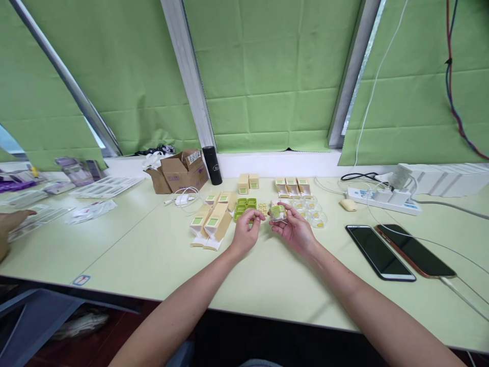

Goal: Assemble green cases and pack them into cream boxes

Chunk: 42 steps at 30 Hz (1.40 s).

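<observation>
My right hand [296, 233] grips a small clear plastic case [277, 212] with something green inside, held up above the table. Close to its left, my left hand [245, 233] has thumb and forefinger pinched together; anything between them is too small to make out. Behind the left hand lies a green tray [244, 204] with square hollows, partly covered by the fingers. Small yellowish pieces [263, 207] lie between tray and case. Several clear plastic shells [317, 219] with yellow spots sit beyond my right hand. Tan cartons with green squares [217, 221] lie left of the tray.
More small cartons [293, 187] stand farther back. A brown cardboard box [183, 173] and black bottle [212, 165] are at the wall. Two phones [380, 252], a power strip [382, 200] and cables lie right. Another person's hand [13, 224] is at far left.
</observation>
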### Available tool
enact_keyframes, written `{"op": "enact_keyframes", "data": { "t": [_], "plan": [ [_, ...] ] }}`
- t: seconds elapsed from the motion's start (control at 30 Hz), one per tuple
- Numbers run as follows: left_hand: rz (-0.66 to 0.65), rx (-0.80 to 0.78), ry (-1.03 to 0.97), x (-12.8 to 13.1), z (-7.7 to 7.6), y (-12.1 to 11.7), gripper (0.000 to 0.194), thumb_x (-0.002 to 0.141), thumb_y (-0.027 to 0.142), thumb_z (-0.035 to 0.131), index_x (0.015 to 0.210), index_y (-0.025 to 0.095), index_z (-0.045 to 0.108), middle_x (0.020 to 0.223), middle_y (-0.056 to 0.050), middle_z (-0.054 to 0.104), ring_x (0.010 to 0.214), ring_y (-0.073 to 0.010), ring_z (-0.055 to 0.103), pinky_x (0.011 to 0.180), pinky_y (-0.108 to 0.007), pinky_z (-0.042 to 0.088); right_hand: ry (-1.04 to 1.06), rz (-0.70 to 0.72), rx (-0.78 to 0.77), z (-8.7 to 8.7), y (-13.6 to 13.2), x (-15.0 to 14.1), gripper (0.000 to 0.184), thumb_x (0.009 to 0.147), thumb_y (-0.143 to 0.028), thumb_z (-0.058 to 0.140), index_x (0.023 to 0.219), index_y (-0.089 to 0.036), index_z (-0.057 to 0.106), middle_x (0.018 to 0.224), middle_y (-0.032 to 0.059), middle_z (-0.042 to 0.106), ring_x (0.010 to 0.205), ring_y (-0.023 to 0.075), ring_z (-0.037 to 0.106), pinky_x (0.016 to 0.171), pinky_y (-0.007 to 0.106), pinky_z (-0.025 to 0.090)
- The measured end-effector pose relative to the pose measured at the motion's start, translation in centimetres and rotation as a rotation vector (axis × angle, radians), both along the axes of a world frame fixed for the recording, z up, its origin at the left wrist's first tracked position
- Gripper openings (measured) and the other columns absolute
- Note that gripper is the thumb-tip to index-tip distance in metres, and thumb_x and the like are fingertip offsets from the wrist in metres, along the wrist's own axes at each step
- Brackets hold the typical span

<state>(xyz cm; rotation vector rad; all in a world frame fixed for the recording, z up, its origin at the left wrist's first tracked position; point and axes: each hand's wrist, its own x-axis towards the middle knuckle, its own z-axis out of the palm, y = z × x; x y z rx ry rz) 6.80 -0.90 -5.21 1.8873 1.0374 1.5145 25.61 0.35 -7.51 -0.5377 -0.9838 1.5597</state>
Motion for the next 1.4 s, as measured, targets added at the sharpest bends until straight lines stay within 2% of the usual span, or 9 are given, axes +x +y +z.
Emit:
{"op": "enact_keyframes", "data": {
  "t": [0.17,0.3,0.47,0.73,0.83,0.93,1.07,1.3,1.4],
  "plan": [
    [0.022,-0.026,0.015,-0.1,-0.2,0.2,0.025,0.101,0.042,0.059,0.091,0.020,0.066,0.091,-0.007,0.070,0.093,-0.0222,0.066,0.083,-0.034,0.051,0.017,-0.049,-0.032,0.4,-0.4,-0.3,0.052,0.084,-0.049,0.083,0.129,-0.033,0.062,0.104,0.0044,0.078,0.090,0.0264,0.077,0.075,0.041,0.060],
    [0.000,-0.058,-0.014,0.1,-0.4,0.3,0.026,0.099,0.045,0.065,0.107,0.020,0.063,0.106,-0.010,0.071,0.103,-0.0231,0.068,0.087,-0.035,0.052,0.010,-0.111,-0.003,0.5,-0.6,-0.5,0.058,0.077,-0.046,0.090,0.126,-0.031,0.063,0.103,0.0036,0.076,0.090,0.0228,0.074,0.072,0.035,0.060],
    [-0.073,-0.084,-0.055,0.5,-0.4,0.1,0.051,0.091,0.043,0.077,0.133,0.023,0.056,0.128,-0.012,0.068,0.121,-0.0252,0.064,0.093,-0.037,0.053,-0.062,-0.151,0.056,0.6,-0.8,-0.7,0.066,0.070,-0.042,0.095,0.127,-0.032,0.062,0.119,0.0050,0.074,0.093,0.0217,0.072,0.077,0.037,0.061],
    [-0.128,-0.167,-0.099,0.9,-0.6,0.1,0.056,0.084,0.032,0.085,0.136,0.026,0.063,0.144,-0.012,0.061,0.131,-0.0287,0.060,0.107,-0.043,0.052,-0.192,-0.229,0.182,0.7,-0.8,-0.7,0.075,0.065,-0.034,0.097,0.130,-0.030,0.059,0.124,0.0085,0.073,0.115,0.0265,0.066,0.097,0.045,0.058],
    [-0.165,-0.163,-0.157,0.9,-0.8,0.4,0.055,0.082,0.026,0.086,0.133,0.026,0.065,0.142,-0.012,0.058,0.134,-0.0285,0.057,0.108,-0.042,0.054,-0.169,-0.222,0.188,0.9,-0.9,-0.5,0.075,0.064,-0.035,0.097,0.129,-0.030,0.059,0.126,0.0097,0.071,0.116,0.0279,0.066,0.091,0.043,0.061],
    [-0.154,-0.121,-0.165,0.7,-0.9,0.6,0.050,0.080,0.023,0.085,0.127,0.026,0.067,0.135,-0.010,0.058,0.131,-0.0279,0.057,0.106,-0.042,0.055,-0.156,-0.247,0.176,1.0,-0.9,-0.4,0.066,0.072,-0.042,0.092,0.128,-0.029,0.059,0.126,0.0097,0.068,0.113,0.0279,0.066,0.081,0.041,0.063],
    [-0.047,-0.027,-0.107,0.4,-0.8,0.6,0.043,0.080,0.017,0.081,0.119,0.026,0.067,0.130,-0.009,0.058,0.125,-0.0270,0.059,0.099,-0.039,0.055,-0.226,-0.353,0.143,1.0,-0.7,-0.3,0.052,0.077,-0.042,0.085,0.122,-0.027,0.063,0.115,0.0067,0.067,0.100,0.0235,0.066,0.072,0.037,0.063],
    [0.145,0.350,0.138,-0.1,-0.2,-0.4,0.036,0.088,0.006,0.065,0.118,0.027,0.064,0.125,-0.009,0.061,0.122,-0.0266,0.061,0.107,-0.047,0.052,-0.260,-0.431,0.112,0.8,-0.3,-0.3,0.046,0.074,-0.038,0.081,0.116,-0.025,0.065,0.102,0.0035,0.065,0.086,0.0194,0.064,0.063,0.031,0.059],
    [0.159,0.428,0.191,-0.1,-0.1,-0.5,0.039,0.090,0.006,0.061,0.123,0.027,0.062,0.126,-0.009,0.061,0.121,-0.0255,0.061,0.107,-0.046,0.053,-0.262,-0.446,0.118,0.8,-0.3,-0.4,0.046,0.074,-0.038,0.080,0.115,-0.024,0.066,0.099,0.0028,0.065,0.085,0.0191,0.064,0.062,0.030,0.058]
  ]
}}
